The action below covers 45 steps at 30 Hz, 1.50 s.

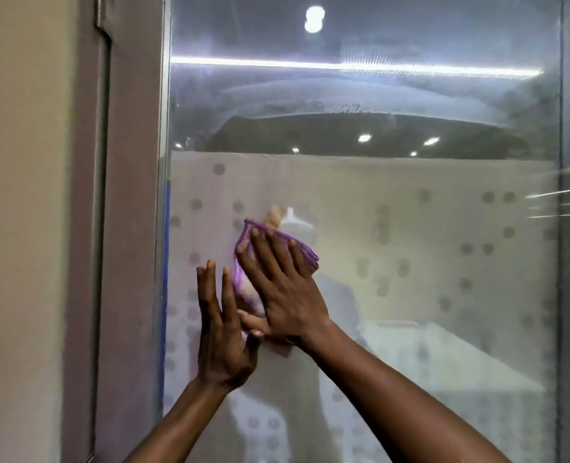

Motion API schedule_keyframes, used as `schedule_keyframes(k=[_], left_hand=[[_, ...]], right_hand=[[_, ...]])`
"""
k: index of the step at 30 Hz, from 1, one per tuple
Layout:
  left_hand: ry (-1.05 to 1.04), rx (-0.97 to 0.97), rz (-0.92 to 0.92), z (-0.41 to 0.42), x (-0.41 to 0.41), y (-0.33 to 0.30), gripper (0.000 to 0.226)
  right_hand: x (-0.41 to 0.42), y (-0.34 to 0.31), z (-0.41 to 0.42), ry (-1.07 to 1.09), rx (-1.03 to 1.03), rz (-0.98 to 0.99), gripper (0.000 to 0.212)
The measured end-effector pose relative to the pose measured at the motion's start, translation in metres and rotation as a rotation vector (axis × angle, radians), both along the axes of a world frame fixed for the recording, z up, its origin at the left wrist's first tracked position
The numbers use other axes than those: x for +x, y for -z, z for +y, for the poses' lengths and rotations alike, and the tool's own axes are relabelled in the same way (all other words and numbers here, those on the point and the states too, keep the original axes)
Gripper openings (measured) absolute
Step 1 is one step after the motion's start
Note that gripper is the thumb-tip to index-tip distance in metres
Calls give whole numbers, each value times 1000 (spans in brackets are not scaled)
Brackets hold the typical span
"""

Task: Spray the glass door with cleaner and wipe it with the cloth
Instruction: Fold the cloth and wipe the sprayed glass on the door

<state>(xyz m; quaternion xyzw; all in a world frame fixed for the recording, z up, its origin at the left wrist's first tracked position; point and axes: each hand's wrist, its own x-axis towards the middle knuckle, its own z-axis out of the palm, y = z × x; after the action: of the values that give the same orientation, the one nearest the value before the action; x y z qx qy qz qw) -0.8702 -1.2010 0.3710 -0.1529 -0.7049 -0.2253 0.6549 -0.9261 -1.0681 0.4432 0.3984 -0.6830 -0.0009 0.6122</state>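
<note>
While the purple cloth (243,262) sits bunched against the glass door (410,245), the right hand (283,289) lies flat on top of it, fingers straight and spread, pressing it onto the pane. That cloth sits left of centre on the frosted lower half of the door, its stitched purple edge showing above and to the right of the fingertips, with a paler part of it peeking out below between the two hands.

Over to the left hand (222,332): it is up beside the right one, fingers straight and close together, pointing upward, its thumb angled in toward the right hand's thumb. It grips nothing; whether its fingers actually touch the glass cannot be told from here. The two forearms rise from the bottom edge and converge at the cloth.

On the pane itself, the lower part carries frosted film with a pattern of grey dots, while the clear upper part shows hazy smears and a curved streak of wet residue with small droplets along it. Reflected ceiling lights and a bright strip glare across the top.

Left of the glass stands a brownish-grey door frame (133,195), then a beige wall (20,228).
</note>
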Motion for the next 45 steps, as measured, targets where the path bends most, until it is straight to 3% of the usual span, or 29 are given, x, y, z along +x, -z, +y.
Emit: schedule_keyframes(k=[3, 5, 10, 15, 20, 25, 30, 35, 41, 45], left_hand=[[-157, -104, -62, -14, -2, -2, 91], [-229, -196, -130, -23, -5, -5, 89], [-393, -274, -214, -64, 3, -29, 87], [-448, -323, -189, -82, -11, -52, 87], [-414, -292, -64, -83, -21, -49, 88], [-343, -237, 2, -86, -20, -46, 92], [-157, -142, 109, -86, -17, -50, 99], [-77, -84, 107, -86, -9, -54, 103], [-159, -161, -7, -87, -6, -52, 105], [-266, -256, -17, -83, -12, -50, 103]], right_hand=[[-22, 29, 47, 25, 183, 35, 97], [-32, 45, 79, 72, 158, 18, 101], [-30, 26, 99, 216, -440, -121, 121], [-22, -59, 68, 282, -768, -235, 119], [-7, -132, 16, 238, -822, -240, 110], [9, -155, -55, 79, -705, -275, 120], [11, -116, -94, 25, -617, -213, 119], [10, -34, -91, 20, -620, -265, 119], [15, 112, -64, 111, -626, -403, 117], [20, 142, -60, 184, -642, -474, 117]])
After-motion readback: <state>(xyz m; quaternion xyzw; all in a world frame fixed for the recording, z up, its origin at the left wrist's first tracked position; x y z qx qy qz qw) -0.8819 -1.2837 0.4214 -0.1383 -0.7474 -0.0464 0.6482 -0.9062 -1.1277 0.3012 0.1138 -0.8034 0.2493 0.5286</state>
